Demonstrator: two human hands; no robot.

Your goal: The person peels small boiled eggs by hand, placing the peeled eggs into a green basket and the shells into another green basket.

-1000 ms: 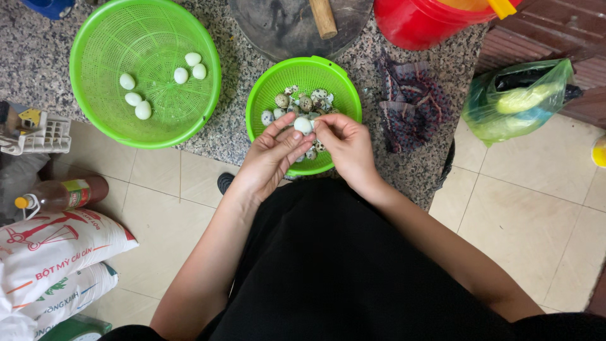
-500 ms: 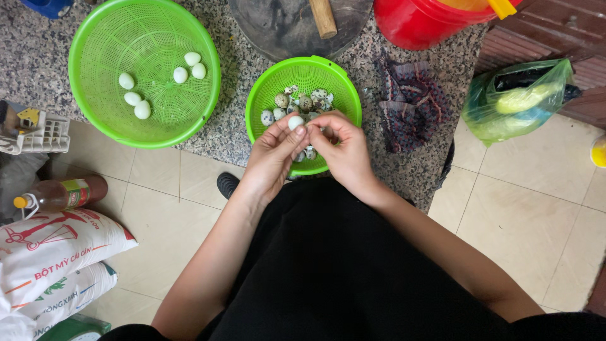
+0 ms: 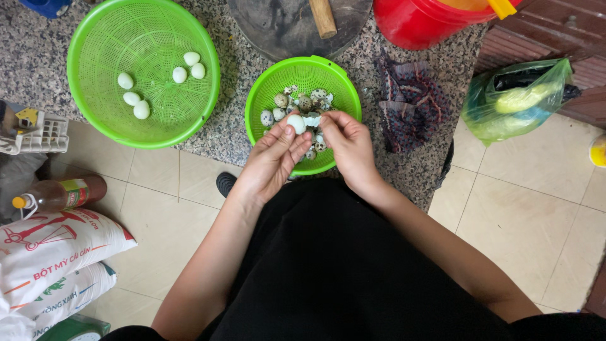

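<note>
Over small basket [image 3: 265, 88] | both hands' grip: egg [image 3: 297, 123] | shell bits indistinct

Illumination is bright, even and diffuse, consistent with daylight; no single source can be identified. Shadows are soft and faint, chiefly a dim band on the tiled floor [image 3: 158, 189] beneath the stone counter [image 3: 38, 57] edge. No harsh glare; a mild sheen shows on the clear plastic bag [image 3: 514, 98]. Focus is sharp throughout, with no motion blur. Slight wide-angle stretching appears toward the corners.
</note>
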